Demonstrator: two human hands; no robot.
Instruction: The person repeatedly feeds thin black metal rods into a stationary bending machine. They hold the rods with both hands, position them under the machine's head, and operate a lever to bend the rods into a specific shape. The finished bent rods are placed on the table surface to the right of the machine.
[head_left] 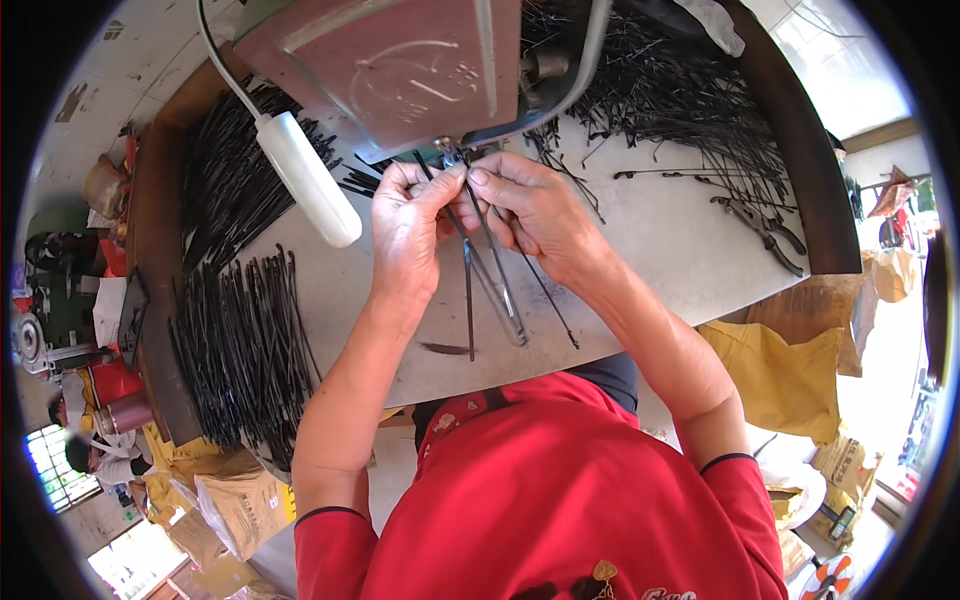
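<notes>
My left hand point(408, 232) and my right hand point(535, 212) meet under the head of a brown machine point(400, 65), fingertips pinched together at its small metal tip point(450, 155). Both hands grip a bundle of thin black metal rods point(490, 285) that hangs down from the fingers toward me, over the grey table point(660, 240). Which fingers hold which rod is hidden by the hands.
A pile of black rods point(240, 350) lies at the left, another pile point(225, 180) at the far left, and a tangled heap point(680, 95) at the far right. Pliers point(762, 230) rest at the right. A white tube lamp point(308, 178) hangs left of the machine. Yellow sacks point(785, 375) stand beside the table.
</notes>
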